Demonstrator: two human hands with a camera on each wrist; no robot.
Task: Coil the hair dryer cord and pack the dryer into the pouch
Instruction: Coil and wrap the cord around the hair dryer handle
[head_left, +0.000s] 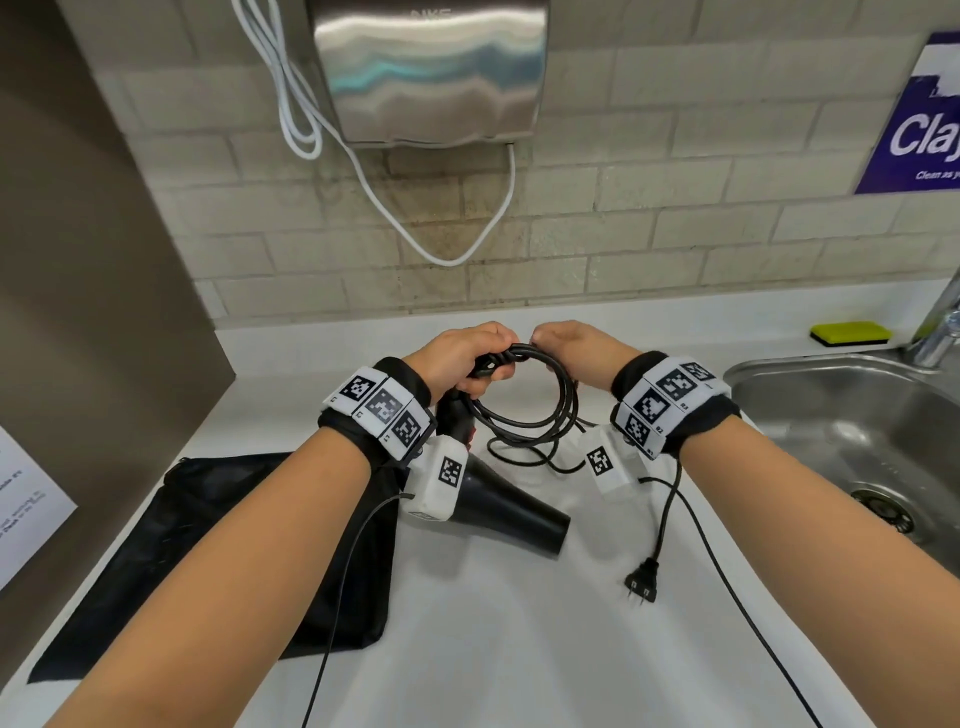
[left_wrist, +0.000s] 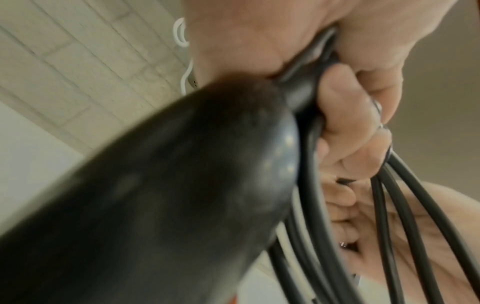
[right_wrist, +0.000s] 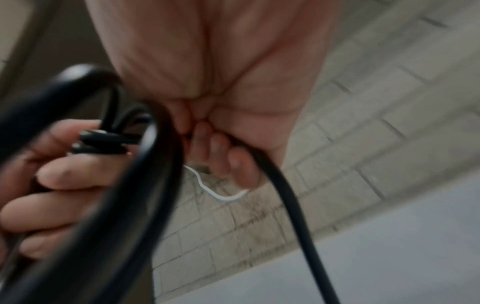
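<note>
A black hair dryer (head_left: 498, 506) lies on the white counter with its nozzle toward me; its handle (left_wrist: 161, 185) rises into my left hand (head_left: 460, 358). That hand grips the handle's end together with several loops of the black cord (head_left: 540, 410). My right hand (head_left: 569, 345) sits close beside it and pinches a strand of the cord (right_wrist: 280, 185) at the top of the coil. The cord's loose end runs down to the plug (head_left: 643, 581), which lies on the counter. A flat black pouch (head_left: 218, 545) lies at the left under my left forearm.
A steel sink (head_left: 852, 441) with a faucet (head_left: 940, 332) is at the right, a yellow sponge (head_left: 852, 332) behind it. A steel hand dryer (head_left: 431, 67) with white cable (head_left: 447, 254) hangs on the tiled wall. A paper sheet (head_left: 26, 514) hangs at the left.
</note>
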